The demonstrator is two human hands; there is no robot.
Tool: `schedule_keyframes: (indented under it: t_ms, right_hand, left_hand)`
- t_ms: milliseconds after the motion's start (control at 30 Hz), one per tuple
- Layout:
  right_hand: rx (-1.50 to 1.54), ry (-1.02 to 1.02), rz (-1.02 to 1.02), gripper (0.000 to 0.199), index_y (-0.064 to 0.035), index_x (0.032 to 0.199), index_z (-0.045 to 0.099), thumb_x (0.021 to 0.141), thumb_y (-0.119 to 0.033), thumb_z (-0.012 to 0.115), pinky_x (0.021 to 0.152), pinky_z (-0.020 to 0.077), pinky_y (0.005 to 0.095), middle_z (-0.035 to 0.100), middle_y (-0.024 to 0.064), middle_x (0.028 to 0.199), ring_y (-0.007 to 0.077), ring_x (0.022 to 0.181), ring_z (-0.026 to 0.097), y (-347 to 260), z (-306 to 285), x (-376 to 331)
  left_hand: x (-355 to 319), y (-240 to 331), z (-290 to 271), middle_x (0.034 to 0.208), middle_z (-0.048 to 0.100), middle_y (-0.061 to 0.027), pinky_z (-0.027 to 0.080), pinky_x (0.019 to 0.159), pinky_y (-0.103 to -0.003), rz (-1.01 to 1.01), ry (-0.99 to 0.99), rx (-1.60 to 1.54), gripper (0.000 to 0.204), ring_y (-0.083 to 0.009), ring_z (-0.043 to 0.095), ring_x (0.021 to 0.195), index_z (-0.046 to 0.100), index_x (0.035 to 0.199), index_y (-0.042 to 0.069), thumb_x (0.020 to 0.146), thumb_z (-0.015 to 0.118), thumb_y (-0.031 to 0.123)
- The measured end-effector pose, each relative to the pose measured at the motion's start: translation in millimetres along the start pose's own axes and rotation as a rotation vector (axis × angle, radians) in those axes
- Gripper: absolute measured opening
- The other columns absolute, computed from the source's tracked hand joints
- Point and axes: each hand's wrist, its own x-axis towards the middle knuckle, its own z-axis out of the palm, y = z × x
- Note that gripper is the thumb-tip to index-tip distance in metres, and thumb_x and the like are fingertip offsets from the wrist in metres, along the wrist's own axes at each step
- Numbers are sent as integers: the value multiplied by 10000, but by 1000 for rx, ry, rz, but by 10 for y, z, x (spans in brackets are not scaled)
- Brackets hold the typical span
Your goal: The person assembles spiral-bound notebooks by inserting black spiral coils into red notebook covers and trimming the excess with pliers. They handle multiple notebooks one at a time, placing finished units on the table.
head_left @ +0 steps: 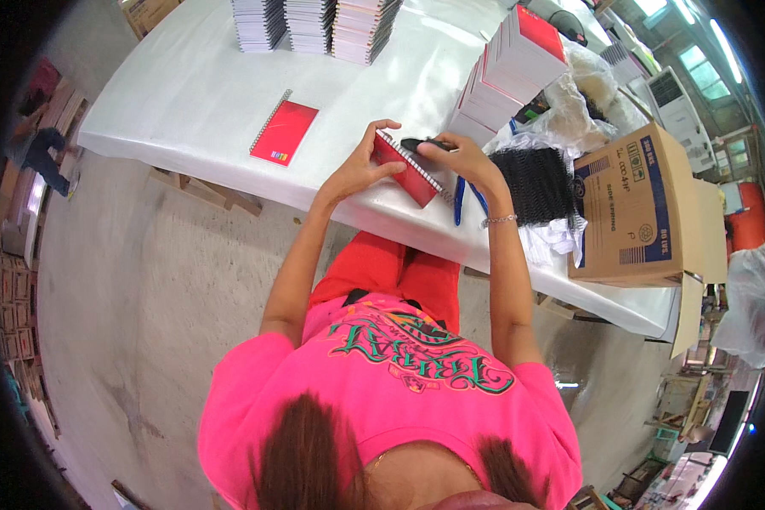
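Near the table's front edge, my left hand (363, 166) grips a red notebook (415, 182) that stands tilted, with its spiral binding turned up to the right. My right hand (469, 161) is closed on a small black oval object (415, 145) beside that binding; its exact kind does not show, and my fingers hide part of it. Just below my right hand lies a blue-handled tool (459, 201). Another spiral-bound red notebook (285, 132) rests flat on the table to the left.
Stacks of spiral-bound notebooks (361, 32) stand at the table's far side. Tall piles of red-covered books (518, 64) rise beyond my right hand. To the right are a bundle of black coils (527, 183), clear plastic (591, 76) and an open cardboard box (629, 208) at the edge.
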Motion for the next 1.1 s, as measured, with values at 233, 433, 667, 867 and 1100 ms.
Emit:
schedule_keyframes:
  t_ms: [233, 433, 667, 867, 1100]
  right_hand:
    - [42, -86, -39, 372, -26, 1089, 674, 913, -352, 703, 845, 442, 250, 625, 22, 980, 110, 933, 556, -238, -55, -83]
    - [208, -88, -117, 344, -59, 1028, 707, 881, -369, 732, 785, 426, 236, 628, -2, 939, 81, 865, 540, -283, 78, -150]
    - [251, -39, -80, 396, -37, 1012, 707, 859, -400, 746, 766, 424, 224, 634, 6, 909, 84, 839, 542, -223, 177, -70]
    - [67, 0, -66, 490, 2, 1102, 681, 862, -420, 738, 828, 467, 276, 675, 71, 955, 144, 886, 603, -74, 118, 4]
    - [-124, 505, -81, 533, -21, 1217, 630, 885, -433, 697, 919, 427, 408, 613, 230, 1140, 334, 1100, 554, 320, 102, -348]
  left_hand:
    - [-24, 20, -55, 1137, 527, -75, 433, 967, -308, -71, 5, -99, 740, -171, 544, 1027, 364, 1416, 122, 818, 793, 202]
    - [-43, 4, 10, 1244, 525, -93, 409, 1033, -321, 9, -16, -16, 714, -185, 523, 1153, 325, 1454, 115, 873, 736, 167]
    - [-51, 9, 0, 1297, 501, -97, 388, 1067, -327, -12, -34, -131, 734, -182, 496, 1203, 291, 1491, 115, 893, 713, 169]
    - [-55, 75, 42, 1262, 499, -67, 422, 1004, -301, -27, -24, -145, 671, -156, 520, 1096, 314, 1478, 118, 914, 676, 157]
    - [-161, -135, 205, 1167, 494, -61, 441, 880, -285, -10, 322, -120, 381, -146, 509, 1005, 449, 1306, 81, 959, 600, 129]
